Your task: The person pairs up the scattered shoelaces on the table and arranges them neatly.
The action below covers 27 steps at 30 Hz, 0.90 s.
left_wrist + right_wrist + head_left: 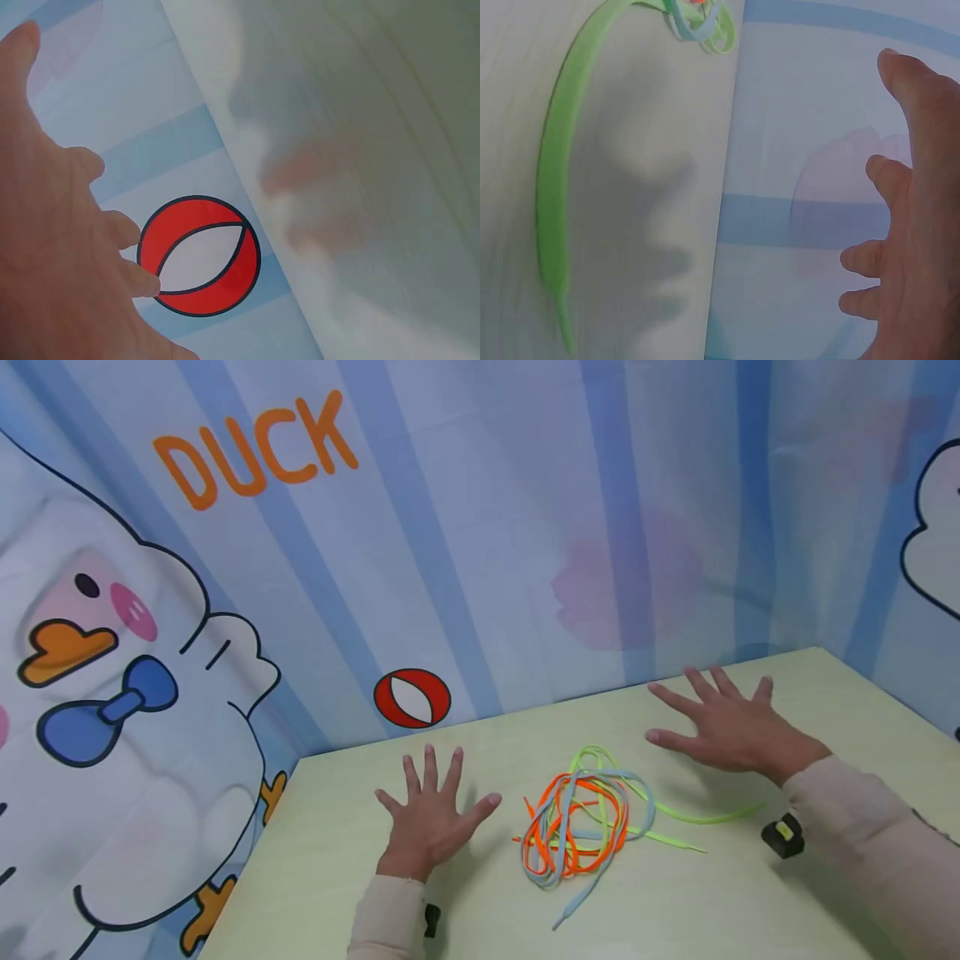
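Observation:
A loose tangle of flat shoelaces lies on the pale table between the hands: an orange shoelace (624, 827), a light blue shoelace (581, 897) and a yellow-green shoelace (705, 819). One end of the blue lace points toward the front. Two ends of the yellow-green lace trail to the right; in the right wrist view the green lace (555, 187) curves down to its narrow tip. Left of the tangle hovers my left hand (426, 827), fingers spread and holding nothing. My right hand (738, 731), also spread and bare, is above the table, right of and behind the tangle.
The pale table (315, 860) backs onto a hanging cloth (510, 568) with blue stripes, a printed duck and a red ball print (412, 698). A small black wrist device (783, 835) sits under the right sleeve, another dark one (432, 920) by the left sleeve.

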{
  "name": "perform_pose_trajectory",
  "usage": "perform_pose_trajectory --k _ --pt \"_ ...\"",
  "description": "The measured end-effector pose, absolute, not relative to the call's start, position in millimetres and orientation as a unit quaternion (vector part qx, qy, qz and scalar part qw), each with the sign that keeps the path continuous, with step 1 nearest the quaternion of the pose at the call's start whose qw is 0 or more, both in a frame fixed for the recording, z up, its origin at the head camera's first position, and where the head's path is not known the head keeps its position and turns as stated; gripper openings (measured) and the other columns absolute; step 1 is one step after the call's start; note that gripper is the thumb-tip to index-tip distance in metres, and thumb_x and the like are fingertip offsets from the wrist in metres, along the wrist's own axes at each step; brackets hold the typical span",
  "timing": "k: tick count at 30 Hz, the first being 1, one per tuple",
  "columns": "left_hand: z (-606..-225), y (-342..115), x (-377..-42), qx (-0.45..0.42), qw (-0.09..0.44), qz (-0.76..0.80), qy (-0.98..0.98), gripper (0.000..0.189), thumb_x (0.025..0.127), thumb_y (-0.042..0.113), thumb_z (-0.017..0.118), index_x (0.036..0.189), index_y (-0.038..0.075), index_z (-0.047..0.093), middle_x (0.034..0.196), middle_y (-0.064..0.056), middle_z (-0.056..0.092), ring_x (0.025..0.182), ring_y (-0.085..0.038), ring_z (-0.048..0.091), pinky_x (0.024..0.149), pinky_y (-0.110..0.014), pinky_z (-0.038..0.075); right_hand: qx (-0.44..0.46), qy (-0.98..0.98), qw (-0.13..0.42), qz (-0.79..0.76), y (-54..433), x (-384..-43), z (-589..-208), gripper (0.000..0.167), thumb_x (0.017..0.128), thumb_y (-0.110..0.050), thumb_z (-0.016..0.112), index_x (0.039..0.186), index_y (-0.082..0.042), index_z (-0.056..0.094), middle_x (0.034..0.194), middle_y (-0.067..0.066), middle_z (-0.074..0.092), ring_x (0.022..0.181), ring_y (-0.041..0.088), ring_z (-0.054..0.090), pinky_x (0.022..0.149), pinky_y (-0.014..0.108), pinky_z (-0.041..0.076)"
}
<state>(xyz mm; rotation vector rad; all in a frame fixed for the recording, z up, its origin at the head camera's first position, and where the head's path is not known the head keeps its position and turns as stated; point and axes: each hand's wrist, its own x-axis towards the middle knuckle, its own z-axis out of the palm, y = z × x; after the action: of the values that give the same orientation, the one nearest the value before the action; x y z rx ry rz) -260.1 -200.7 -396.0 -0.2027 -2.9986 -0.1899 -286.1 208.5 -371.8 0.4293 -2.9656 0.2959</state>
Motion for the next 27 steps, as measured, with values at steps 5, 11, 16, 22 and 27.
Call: perform_pose_trajectory --k 5,11,16,22,27 --pt "-397.5 -196.0 -255.7 -0.067 0.064 -0.063 -0.994 0.095 0.085 0.085 0.035 0.161 0.030 0.020 0.166 -0.017 0.007 0.149 -0.049 -0.002 0.096 -0.086 -0.001 0.147 -0.982 0.065 0.099 202.4 -282.4 -368.7 0.088 0.090 -0.080 0.035 0.159 -0.027 0.028 0.161 0.030 0.014 0.142 0.060 0.009 0.091 0.088 -0.006" --pt "-400.4 -189.5 -252.5 -0.073 0.069 -0.058 -0.993 0.095 0.085 0.086 0.034 0.161 0.029 0.024 0.166 -0.017 0.010 0.150 -0.048 0.000 0.098 -0.085 0.001 0.152 -0.981 0.067 0.100 196.8 -278.9 -371.8 0.087 0.090 -0.080 0.035 0.159 -0.026 0.029 0.161 0.029 0.017 0.143 0.059 0.009 0.092 0.088 -0.005" --pt "-404.3 -183.2 -251.6 -0.084 0.076 -0.054 -0.992 0.093 0.086 0.085 0.034 0.160 0.031 0.024 0.166 -0.015 0.010 0.150 -0.046 0.001 0.099 -0.085 0.003 0.154 -0.981 0.069 0.099 193.3 -276.9 -375.7 0.088 0.090 -0.081 0.034 0.159 -0.027 0.028 0.161 0.028 0.018 0.144 0.057 0.011 0.094 0.087 -0.003" --pt "-407.1 -175.4 -251.3 -0.102 0.085 -0.067 -0.989 0.090 0.087 0.084 0.033 0.160 0.031 0.027 0.166 -0.014 0.012 0.150 -0.046 0.002 0.100 -0.084 0.001 0.157 -0.980 0.070 0.103 188.7 -273.5 -376.5 0.088 0.090 -0.081 0.034 0.159 -0.027 0.028 0.160 0.028 0.020 0.144 0.056 0.013 0.095 0.087 -0.002" --pt "-407.6 -170.6 -249.4 -0.112 0.087 -0.065 -0.988 0.088 0.088 0.082 0.033 0.159 0.030 0.029 0.166 -0.015 0.015 0.150 -0.046 0.003 0.101 -0.083 0.002 0.167 -0.978 0.073 0.104 185.0 -270.3 -377.0 0.086 0.091 -0.079 0.035 0.159 -0.027 0.029 0.160 0.027 0.022 0.145 0.055 0.014 0.096 0.086 -0.001"
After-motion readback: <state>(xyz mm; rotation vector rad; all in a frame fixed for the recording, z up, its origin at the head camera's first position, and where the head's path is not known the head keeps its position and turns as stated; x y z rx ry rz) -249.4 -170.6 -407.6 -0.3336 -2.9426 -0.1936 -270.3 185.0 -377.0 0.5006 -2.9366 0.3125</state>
